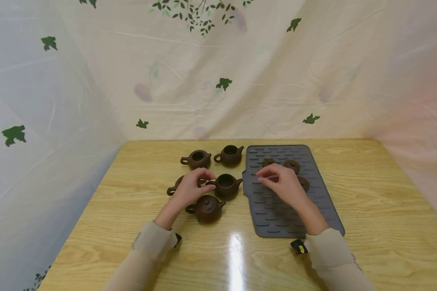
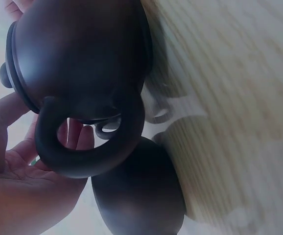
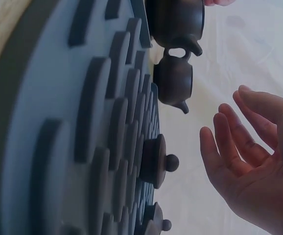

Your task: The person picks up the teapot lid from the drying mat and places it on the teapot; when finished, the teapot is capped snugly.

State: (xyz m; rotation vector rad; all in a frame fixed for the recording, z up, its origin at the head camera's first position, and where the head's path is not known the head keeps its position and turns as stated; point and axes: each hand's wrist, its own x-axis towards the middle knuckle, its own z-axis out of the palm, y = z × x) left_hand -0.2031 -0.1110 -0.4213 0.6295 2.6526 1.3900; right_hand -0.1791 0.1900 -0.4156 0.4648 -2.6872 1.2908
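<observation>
My left hand [image 1: 194, 186] hovers over the brown teapots, thumb and forefinger apart on either side of the handle of a lidless teapot [image 1: 226, 186]. Another teapot [image 1: 175, 186] is mostly hidden beneath this hand. Nearer me sits a teapot with its lid on [image 1: 208, 210]; it fills much of the left wrist view and covers part of that hand. Above the grey ridged mat [image 1: 276, 222], my right hand [image 1: 284, 184] has loosely bent fingers with nothing between them. Brown lids [image 1: 292, 166] with round knobs lie on the mat behind and beside it.
Two more lidless teapots, one at back left [image 1: 198, 160] and one at back right [image 1: 230, 156], stand near the far table edge. The mat lies right of the teapots on the wooden table [image 1: 382, 226]. A pale patterned cloth [image 1: 269, 101] hangs behind.
</observation>
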